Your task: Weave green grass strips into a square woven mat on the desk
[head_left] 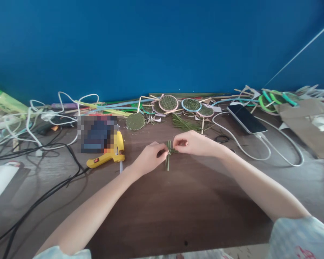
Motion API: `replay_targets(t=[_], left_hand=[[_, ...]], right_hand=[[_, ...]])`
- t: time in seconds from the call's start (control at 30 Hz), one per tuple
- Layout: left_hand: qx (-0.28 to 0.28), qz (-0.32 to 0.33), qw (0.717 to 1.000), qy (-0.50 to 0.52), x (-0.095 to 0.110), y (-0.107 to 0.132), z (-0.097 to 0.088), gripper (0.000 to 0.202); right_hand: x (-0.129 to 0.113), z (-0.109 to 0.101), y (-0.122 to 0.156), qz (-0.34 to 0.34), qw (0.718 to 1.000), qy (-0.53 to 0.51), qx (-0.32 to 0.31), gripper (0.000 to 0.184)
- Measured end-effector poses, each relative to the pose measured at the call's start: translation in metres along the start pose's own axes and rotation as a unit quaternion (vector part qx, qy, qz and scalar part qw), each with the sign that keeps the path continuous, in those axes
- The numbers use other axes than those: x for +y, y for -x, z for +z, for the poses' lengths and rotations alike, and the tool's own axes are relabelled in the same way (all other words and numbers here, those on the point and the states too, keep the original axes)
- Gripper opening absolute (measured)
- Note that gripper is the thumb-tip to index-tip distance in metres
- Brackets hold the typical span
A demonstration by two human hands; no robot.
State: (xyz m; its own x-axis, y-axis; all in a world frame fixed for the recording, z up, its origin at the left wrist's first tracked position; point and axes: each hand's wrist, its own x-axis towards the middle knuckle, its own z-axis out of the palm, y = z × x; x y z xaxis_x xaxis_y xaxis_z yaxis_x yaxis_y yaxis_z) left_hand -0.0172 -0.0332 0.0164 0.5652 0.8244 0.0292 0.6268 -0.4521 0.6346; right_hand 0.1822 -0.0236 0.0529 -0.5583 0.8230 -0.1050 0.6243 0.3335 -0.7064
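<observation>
Both my hands meet over the middle of the brown table. My left hand and my right hand each pinch a small bundle of green grass strips held between them. The strips cross near my fingertips and a few ends hang down toward the table. Behind my hands lie loose green strips and several small round woven green discs with coloured rims.
A yellow glue gun lies left of my hands, with black and white cables spread at the far left. A phone on a white cable sits at the right, near brown paper and green rings. A blue wall stands behind.
</observation>
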Motion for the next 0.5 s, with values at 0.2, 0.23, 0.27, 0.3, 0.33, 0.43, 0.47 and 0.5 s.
replay_targets(t=[0.2, 0.23, 0.27, 0.3, 0.33, 0.43, 0.47, 0.5], left_hand=[[-0.001, 0.000, 1.000, -0.001, 0.001, 0.000, -0.001, 0.013], [-0.002, -0.001, 1.000, 0.000, 0.001, 0.000, -0.001, 0.013], [-0.004, -0.003, 1.000, 0.001, 0.001, 0.000, -0.001, 0.013], [-0.007, -0.005, 1.000, 0.002, 0.000, 0.001, -0.001, 0.013], [-0.010, -0.007, 1.000, 0.003, 0.000, 0.001, -0.001, 0.013], [-0.014, -0.010, 1.000, 0.004, 0.000, 0.001, -0.001, 0.014], [-0.014, -0.011, 1.000, 0.003, 0.000, 0.001, -0.002, 0.014], [-0.014, -0.010, 1.000, 0.001, 0.001, 0.001, -0.002, 0.014]], right_hand=[[0.013, 0.003, -0.010, 0.094, 0.983, -0.157, -0.014, 0.006], [0.015, 0.005, -0.011, 0.107, 0.977, -0.186, -0.014, 0.004], [0.016, 0.006, -0.013, 0.119, 0.970, -0.210, -0.014, 0.003], [0.017, 0.006, -0.015, 0.130, 0.965, -0.227, -0.013, 0.004], [0.018, 0.007, -0.016, 0.140, 0.961, -0.240, -0.011, 0.005], [0.019, 0.009, -0.018, 0.167, 0.949, -0.269, 0.007, 0.006], [0.019, 0.010, -0.019, 0.174, 0.945, -0.278, 0.015, 0.006], [0.020, 0.010, -0.019, 0.178, 0.942, -0.285, 0.021, 0.006]])
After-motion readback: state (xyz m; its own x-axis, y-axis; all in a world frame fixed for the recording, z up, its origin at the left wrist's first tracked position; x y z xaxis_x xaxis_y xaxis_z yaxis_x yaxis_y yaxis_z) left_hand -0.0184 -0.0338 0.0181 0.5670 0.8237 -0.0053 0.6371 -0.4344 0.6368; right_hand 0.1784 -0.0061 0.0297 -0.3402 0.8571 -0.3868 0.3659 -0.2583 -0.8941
